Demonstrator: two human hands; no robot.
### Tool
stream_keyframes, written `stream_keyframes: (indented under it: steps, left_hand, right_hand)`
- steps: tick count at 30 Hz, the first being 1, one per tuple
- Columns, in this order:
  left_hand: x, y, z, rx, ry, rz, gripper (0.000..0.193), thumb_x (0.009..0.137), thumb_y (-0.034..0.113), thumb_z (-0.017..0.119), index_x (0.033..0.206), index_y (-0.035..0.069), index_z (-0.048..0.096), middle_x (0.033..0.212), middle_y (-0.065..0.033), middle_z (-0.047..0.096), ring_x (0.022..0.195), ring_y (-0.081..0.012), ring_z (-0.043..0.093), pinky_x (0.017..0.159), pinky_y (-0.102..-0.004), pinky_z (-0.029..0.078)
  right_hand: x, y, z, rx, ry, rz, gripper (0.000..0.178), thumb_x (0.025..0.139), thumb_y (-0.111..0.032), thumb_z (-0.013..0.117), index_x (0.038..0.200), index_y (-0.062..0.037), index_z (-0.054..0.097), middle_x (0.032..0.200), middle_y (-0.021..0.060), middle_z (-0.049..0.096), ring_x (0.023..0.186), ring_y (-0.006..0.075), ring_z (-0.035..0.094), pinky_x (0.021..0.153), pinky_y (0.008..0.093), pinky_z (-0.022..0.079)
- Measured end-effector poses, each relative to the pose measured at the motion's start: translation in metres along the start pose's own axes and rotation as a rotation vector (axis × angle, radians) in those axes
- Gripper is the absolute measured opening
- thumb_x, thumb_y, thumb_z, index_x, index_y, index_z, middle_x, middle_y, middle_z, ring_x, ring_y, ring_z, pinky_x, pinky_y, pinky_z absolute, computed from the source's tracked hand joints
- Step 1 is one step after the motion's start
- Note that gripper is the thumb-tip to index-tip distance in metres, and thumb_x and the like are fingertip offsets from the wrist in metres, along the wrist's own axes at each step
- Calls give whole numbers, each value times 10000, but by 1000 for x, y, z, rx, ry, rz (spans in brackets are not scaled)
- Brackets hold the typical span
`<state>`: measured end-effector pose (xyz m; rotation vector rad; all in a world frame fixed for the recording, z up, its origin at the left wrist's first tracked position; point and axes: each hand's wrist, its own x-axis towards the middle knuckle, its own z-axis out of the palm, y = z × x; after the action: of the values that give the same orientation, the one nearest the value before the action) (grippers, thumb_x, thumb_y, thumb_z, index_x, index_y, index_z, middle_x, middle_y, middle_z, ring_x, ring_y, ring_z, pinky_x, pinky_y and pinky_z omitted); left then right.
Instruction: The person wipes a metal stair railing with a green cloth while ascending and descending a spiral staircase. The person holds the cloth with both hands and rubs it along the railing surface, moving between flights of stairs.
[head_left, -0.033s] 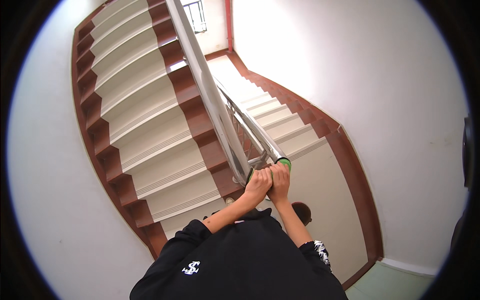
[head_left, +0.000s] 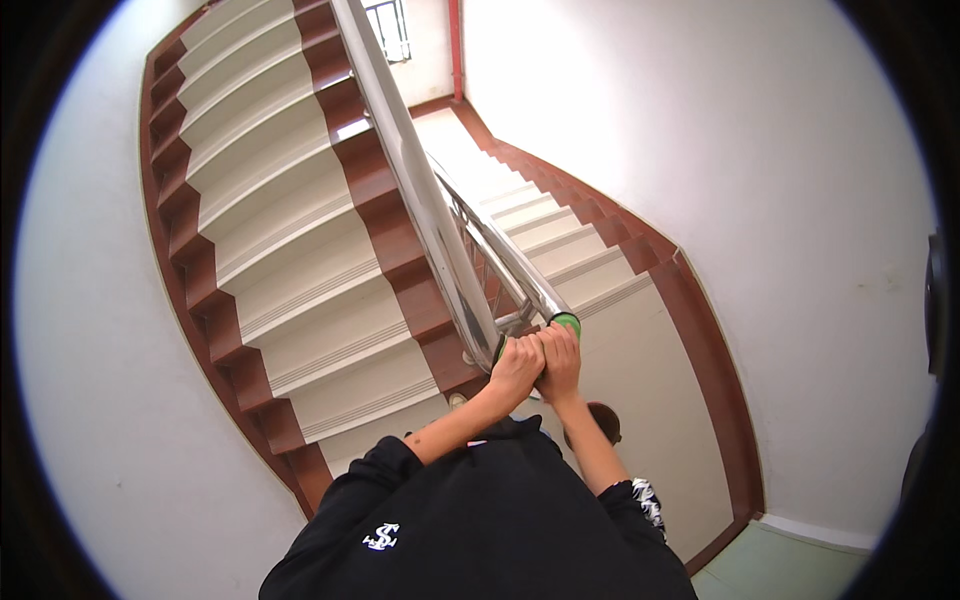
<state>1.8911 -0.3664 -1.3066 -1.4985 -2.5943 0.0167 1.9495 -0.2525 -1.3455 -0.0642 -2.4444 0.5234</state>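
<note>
My left hand (head_left: 518, 366) and my right hand (head_left: 558, 365) are side by side at the near bend of a shiny metal handrail (head_left: 425, 190). The fingers of both are curled over a green, dark-edged cloth (head_left: 567, 323) that lies around the rail. Most of the cloth is hidden under my hands, with green showing beyond my right fingers and a dark edge by my left. Both hands are closed and nearly touch each other.
Cream stairs with red-brown borders (head_left: 310, 290) rise on the left. Another flight (head_left: 560, 230) runs down beyond the rail on the right. A dark red round bucket-like thing (head_left: 603, 425) stands on the landing (head_left: 680, 430) by my right forearm. White walls (head_left: 800, 250) enclose the stairwell.
</note>
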Motion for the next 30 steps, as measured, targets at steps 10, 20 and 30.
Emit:
stream_keyframes:
  steps: [10, 20, 30]
  left_hand:
    - [48, -23, -19, -466, -491, -129, 398, 518, 353, 864, 796, 91, 751, 865, -139, 748, 851, -298, 739, 788, -367, 561]
    - [35, -14, -19, -358, -274, -195, 533, 585, 567, 816, 704, 58, 708, 738, -126, 712, 732, -294, 711, 698, -420, 522]
    - [1, 35, 26, -7, 434, -464, 415, 790, 137, 603, 1173, -23, 594, 1065, -134, 628, 1090, -282, 597, 1035, -402, 402]
  right_hand:
    - [88, 51, -27, 50, -925, -327, 431, 473, -314, 866, 790, -54, 734, 862, 155, 725, 909, 347, 682, 948, 376, 529]
    - [98, 45, 7, -182, -1206, -211, 426, 414, -264, 864, 802, -118, 765, 906, 129, 759, 941, 315, 716, 894, 393, 536]
    - [60, 45, -4, 244, -477, -205, 318, 650, -150, 715, 950, -67, 650, 989, 138, 687, 1015, 351, 616, 994, 449, 437]
